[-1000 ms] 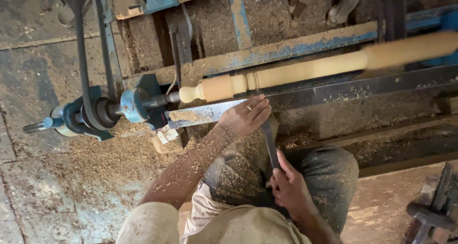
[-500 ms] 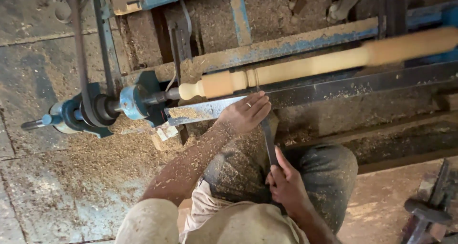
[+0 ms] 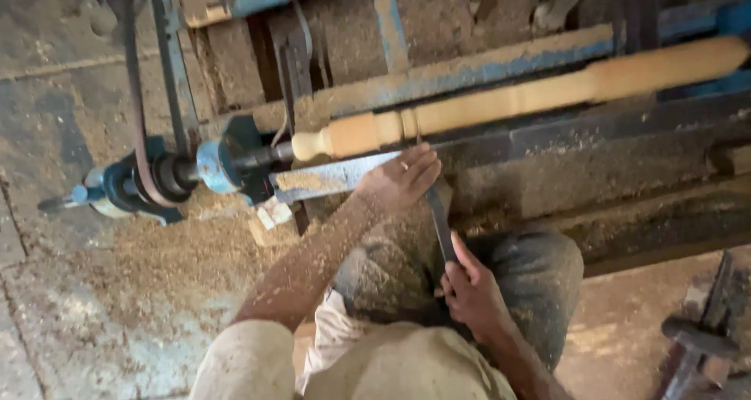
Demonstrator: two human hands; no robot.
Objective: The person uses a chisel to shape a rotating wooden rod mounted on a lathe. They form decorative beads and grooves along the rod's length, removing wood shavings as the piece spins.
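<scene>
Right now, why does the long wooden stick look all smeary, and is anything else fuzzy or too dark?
In the head view, the turned wooden spindle looks smeared along its length, with soft edges, as does the drive belt; the left hand and the chisel are only slightly soft; light is dim and even, no glare; the top corners and lower right fall into shadow.

Pale cream short sleeves, grey dusty trousers (sawdust-flecked forearms) — a ring on one left-hand finger.

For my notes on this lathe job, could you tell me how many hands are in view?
2. The left hand rests on the tool rest below the wooden spindle; the right hand grips the chisel handle near the knee.
</scene>
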